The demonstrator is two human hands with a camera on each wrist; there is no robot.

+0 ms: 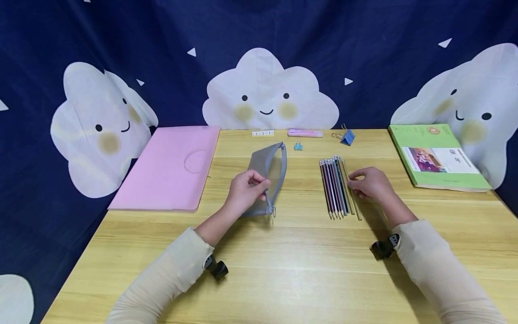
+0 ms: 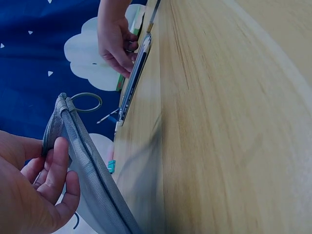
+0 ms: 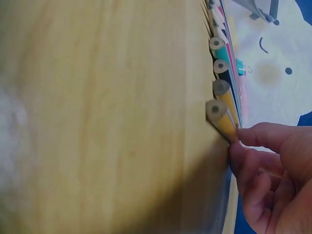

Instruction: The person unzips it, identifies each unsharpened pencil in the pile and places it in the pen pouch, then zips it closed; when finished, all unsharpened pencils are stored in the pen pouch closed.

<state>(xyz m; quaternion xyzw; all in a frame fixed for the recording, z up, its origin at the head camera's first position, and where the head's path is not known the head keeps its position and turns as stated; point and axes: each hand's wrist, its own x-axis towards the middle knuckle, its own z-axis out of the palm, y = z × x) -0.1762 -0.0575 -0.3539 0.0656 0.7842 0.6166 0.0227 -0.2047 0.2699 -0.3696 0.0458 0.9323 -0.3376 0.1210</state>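
Our left grip (image 1: 247,191) pinches a gaping grey pouch (image 1: 259,161) toward the bench (image 1: 259,270)'s back edge; outside it, our right grip (image 1: 372,182) pinches the outermost gold pencil (image 1: 358,211).

You have one pouch (image 1: 259,162) at your left grip (image 1: 247,189), one folder (image 1: 170,166) left of it, pencils (image 1: 332,186) too close-packed to count at your right grip (image 1: 369,181), one book (image 1: 441,155) right of that, and, beyond both grips, two binder clips (image 1: 347,137), one white block (image 1: 263,133), one pink case (image 1: 305,133).

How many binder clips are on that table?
2: a blue clip beyond the pencils, and a smaller turquoise clip in front of the pink item.
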